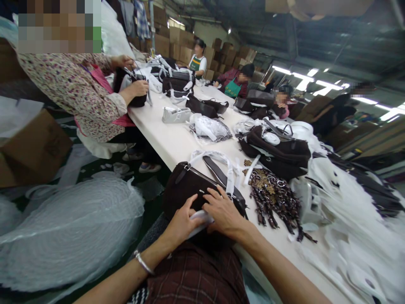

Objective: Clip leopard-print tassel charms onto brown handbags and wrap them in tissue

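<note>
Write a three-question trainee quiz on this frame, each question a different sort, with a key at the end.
1. Which hand has the silver metal bracelet at its wrist: the bare left hand or the bare right hand?
2. True or false: the large round roll of clear plastic wrap is left of the long white table in the picture.
3. What lies just right of the dark brown fabric handbag under the hands?
A) stacked red plates
B) a tangled brown-and-gold heap
C) a coiled orange hose

Key: 1. Left; 2. True; 3. B.
</note>
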Demonstrator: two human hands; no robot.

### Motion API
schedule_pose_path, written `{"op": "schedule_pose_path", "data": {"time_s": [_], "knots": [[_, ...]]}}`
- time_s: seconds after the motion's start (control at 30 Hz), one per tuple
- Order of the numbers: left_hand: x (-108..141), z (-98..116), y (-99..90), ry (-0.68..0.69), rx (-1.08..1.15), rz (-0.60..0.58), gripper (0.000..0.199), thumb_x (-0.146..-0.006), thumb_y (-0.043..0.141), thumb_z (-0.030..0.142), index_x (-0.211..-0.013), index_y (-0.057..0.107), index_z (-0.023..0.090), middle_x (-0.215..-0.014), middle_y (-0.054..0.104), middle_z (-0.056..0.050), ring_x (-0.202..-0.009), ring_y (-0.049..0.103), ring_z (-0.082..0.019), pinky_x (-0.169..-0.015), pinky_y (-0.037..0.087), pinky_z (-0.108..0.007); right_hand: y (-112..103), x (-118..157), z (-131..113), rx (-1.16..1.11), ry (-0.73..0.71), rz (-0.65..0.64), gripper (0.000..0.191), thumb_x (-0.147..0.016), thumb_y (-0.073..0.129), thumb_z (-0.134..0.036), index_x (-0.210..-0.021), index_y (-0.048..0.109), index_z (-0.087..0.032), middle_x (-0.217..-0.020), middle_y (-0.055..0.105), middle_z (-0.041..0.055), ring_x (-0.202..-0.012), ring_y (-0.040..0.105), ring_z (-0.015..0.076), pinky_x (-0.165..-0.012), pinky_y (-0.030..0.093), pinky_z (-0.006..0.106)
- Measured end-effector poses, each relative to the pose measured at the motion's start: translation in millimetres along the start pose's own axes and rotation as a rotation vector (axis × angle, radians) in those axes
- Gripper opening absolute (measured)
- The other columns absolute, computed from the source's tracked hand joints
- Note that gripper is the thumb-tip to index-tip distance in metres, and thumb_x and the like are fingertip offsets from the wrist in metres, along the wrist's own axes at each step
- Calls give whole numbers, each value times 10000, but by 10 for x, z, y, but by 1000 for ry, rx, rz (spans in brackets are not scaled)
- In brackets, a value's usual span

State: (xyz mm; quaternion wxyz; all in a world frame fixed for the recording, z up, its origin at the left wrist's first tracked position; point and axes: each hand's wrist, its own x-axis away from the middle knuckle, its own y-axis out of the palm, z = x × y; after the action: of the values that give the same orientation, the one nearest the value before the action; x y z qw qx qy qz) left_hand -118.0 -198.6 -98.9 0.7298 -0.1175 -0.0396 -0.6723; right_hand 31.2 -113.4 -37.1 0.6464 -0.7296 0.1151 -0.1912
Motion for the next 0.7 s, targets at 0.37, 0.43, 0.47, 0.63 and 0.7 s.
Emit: {"op": "schedule_pose_path", "data": {"time_s": [0.37, 0.43, 0.47, 0.63, 0.7], "knots": [[-200, -511, -516, 278, -342, 451, 729, -760, 671, 382, -1412, 406, 195, -1445, 466, -129, -1332, 436, -297, -1121, 327, -477, 278, 1167, 623, -631, 1034, 35, 437, -807, 570, -563, -930, 585, -144, -755, 676, 95, -649, 681, 242, -542, 533, 332], [-364, -646, -689, 224, -327, 569, 802, -715, 692, 439, -1399, 409, 129, -1480, 422, -175, -1390, 357, -333, -1170, 244, -512, 488, 1192, 624, -924, 1082, 18, 564, -767, 560, -628, -1040, 537, -135, -835, 665, 105, -578, 672, 215, -407, 494, 284], [-453, -694, -757, 140, -256, 551, 846, -679, 711, 462, -1381, 419, 90, -1453, 451, -208, -1366, 394, -357, -1158, 270, -522, 570, 1157, 615, -1036, 1087, 43, 640, -744, 557, -655, -1113, 506, -134, -895, 660, 116, -553, 668, 204, -365, 475, 270], [-749, -745, -900, -54, 145, 153, 681, -671, 708, 522, -1212, 565, 134, -1156, 710, -145, -1093, 655, -337, -988, 504, -461, 697, 851, 553, -992, 1018, 315, 637, -701, 590, -617, -1117, 567, -135, -838, 698, 95, -629, 694, 236, -496, 541, 300], [-747, -740, -937, 0, 48, 260, 594, -657, 699, 534, -1113, 632, 160, -1130, 729, -108, -1142, 630, -346, -1039, 465, -472, 678, 786, 554, -918, 934, 477, 515, -692, 614, -542, -1039, 637, -163, -828, 722, 73, -816, 706, 264, -692, 564, 300]]}}
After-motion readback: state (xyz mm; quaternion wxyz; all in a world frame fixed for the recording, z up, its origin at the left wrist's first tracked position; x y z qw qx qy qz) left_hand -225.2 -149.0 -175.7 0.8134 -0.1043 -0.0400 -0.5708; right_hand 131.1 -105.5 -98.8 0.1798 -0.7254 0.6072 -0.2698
